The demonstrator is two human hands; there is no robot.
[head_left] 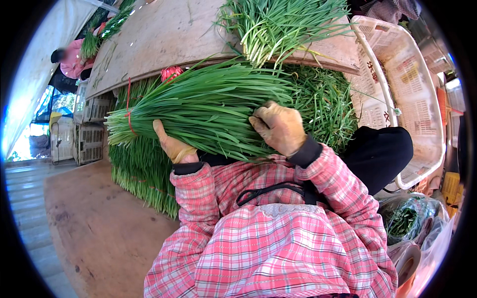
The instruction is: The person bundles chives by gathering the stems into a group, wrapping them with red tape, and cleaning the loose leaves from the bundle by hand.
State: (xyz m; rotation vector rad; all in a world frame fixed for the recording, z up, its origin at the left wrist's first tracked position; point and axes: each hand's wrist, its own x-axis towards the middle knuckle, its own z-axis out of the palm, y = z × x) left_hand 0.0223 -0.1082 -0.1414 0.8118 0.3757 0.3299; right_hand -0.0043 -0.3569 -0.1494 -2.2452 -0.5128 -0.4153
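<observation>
Table boards stretch beyond the hands, loose greens heaped on them. Bundle of green chives lies crosswise against the person's chest, long axis left to right, red tie toward the left. Left hand cups it from beneath; right hand presses closed on top, nearer the cut ends.

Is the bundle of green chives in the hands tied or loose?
Tied: a red band circles the chive bundle near its left end.
</observation>
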